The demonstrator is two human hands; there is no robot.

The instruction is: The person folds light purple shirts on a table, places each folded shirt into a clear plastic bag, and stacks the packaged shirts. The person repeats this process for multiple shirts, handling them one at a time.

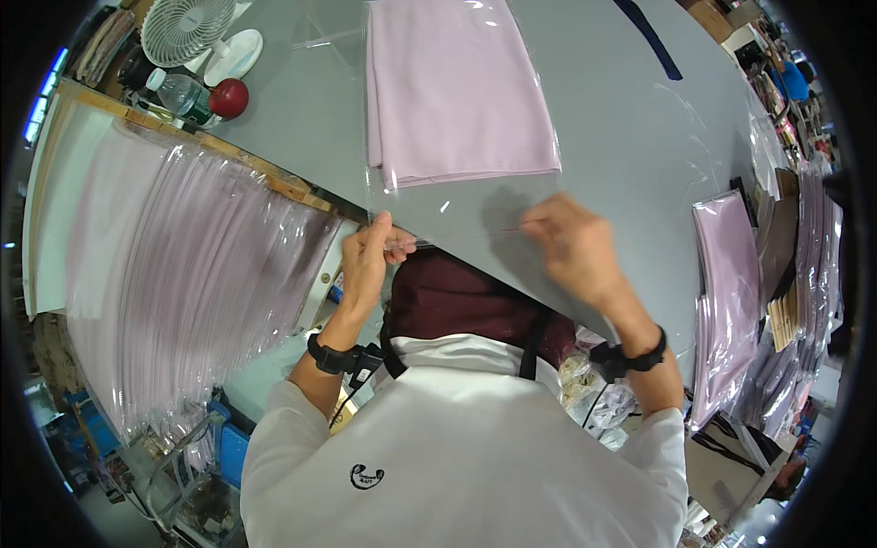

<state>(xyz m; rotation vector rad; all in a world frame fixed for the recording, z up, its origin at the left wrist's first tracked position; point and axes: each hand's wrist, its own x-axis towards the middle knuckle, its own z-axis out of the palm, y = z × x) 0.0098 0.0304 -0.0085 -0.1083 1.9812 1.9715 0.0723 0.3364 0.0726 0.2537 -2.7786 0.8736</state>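
Note:
A folded pale pink cloth [466,96] lies flat on the grey tabletop inside a clear plastic bag [442,205]. The bag's open-looking end reaches past the fabric towards me, at the table's near edge. With thumb and fingers, my left hand [370,253] pinches the left corner of that end. My right hand [575,246], slightly blurred, pinches the plastic at the right, close above the tabletop. A thin reddish line runs along the film beside its fingertips; what it is, I cannot tell. Both wrists wear black straps.
At left, many bagged pink cloths [205,274] are stacked. A white fan [188,27], a plastic bottle [181,96] and a red apple [229,98] stand at the back left. A dark strip [649,38] lies back right. More bagged cloths [730,294] sit along the right edge.

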